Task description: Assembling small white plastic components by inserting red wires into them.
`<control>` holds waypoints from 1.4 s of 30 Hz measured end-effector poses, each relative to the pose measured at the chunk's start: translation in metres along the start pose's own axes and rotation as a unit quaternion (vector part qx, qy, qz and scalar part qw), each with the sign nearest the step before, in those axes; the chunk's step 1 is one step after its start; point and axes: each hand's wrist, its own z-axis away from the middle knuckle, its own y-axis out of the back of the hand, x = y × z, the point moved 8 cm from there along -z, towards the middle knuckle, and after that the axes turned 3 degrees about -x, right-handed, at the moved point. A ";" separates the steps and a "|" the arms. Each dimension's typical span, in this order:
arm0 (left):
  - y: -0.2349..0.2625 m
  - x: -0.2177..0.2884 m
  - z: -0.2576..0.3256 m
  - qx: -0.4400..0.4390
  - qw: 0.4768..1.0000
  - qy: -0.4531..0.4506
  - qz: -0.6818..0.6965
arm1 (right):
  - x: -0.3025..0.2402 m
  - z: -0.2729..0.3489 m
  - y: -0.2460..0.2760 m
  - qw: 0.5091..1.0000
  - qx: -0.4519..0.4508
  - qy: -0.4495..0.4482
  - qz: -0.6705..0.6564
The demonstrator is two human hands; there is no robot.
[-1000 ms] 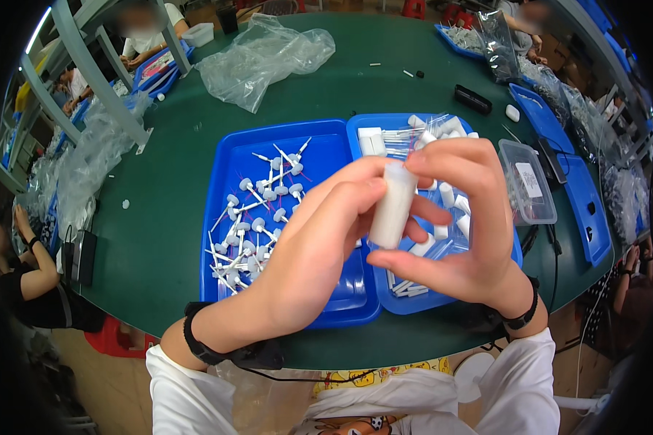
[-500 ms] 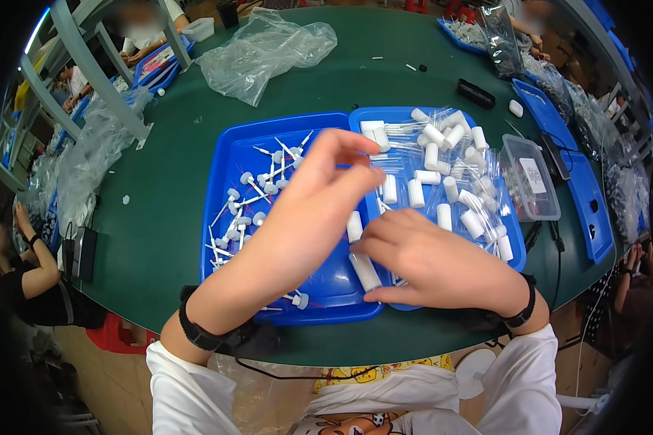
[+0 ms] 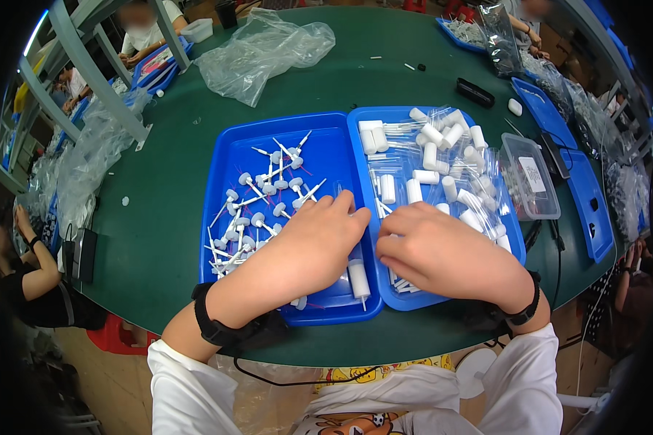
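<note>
My left hand (image 3: 323,239) is over the right side of a deep blue tray (image 3: 225,145), fingers curled and closed; what they hold, if anything, is hidden. Just below its fingertips a white cylinder (image 3: 359,279) with a thin tip lies near the tray's right wall. Several white sticks with grey round ends and reddish wires (image 3: 268,185) fill that tray's left part. My right hand (image 3: 439,250) is closed above the near left part of a lighter blue tray (image 3: 355,123), beside thin white sticks (image 3: 382,209); its grip is also hidden. White cylinders (image 3: 429,156) and clear tubes lie beyond it.
A clear plastic box (image 3: 531,181) stands right of the trays, near cables and a black device (image 3: 555,156). Plastic bags (image 3: 265,54) lie at the back and left. A black case (image 3: 475,93) rests behind the trays. Other people sit around the table.
My left hand has come down and toward me from the lighter tray's far left corner. My right hand has shifted slightly right, off the white cylinder, which now sits more upright in view.
</note>
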 end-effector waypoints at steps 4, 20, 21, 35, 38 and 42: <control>0.001 0.000 -0.002 0.020 1.000 -0.003 -0.008 | 0.011 0.008 0.011 0.997 0.076 -0.031 0.010; -0.010 -0.012 0.004 -0.053 0.997 0.040 0.048 | 0.014 0.007 0.004 0.999 0.025 -0.041 0.020; -0.011 -0.014 0.004 -0.060 0.996 0.050 0.048 | 0.013 0.006 0.003 0.999 0.023 -0.040 0.019; 0.031 -0.010 -0.007 0.178 0.979 0.026 0.098 | 0.012 0.004 0.018 0.994 0.082 -0.052 0.043; 0.059 -0.008 -0.002 0.289 0.947 0.002 0.140 | 0.017 0.005 0.030 0.985 0.127 -0.097 0.065; 0.076 -0.013 0.003 0.340 0.889 -0.014 0.308 | 0.020 0.013 0.050 0.955 0.274 -0.114 -0.017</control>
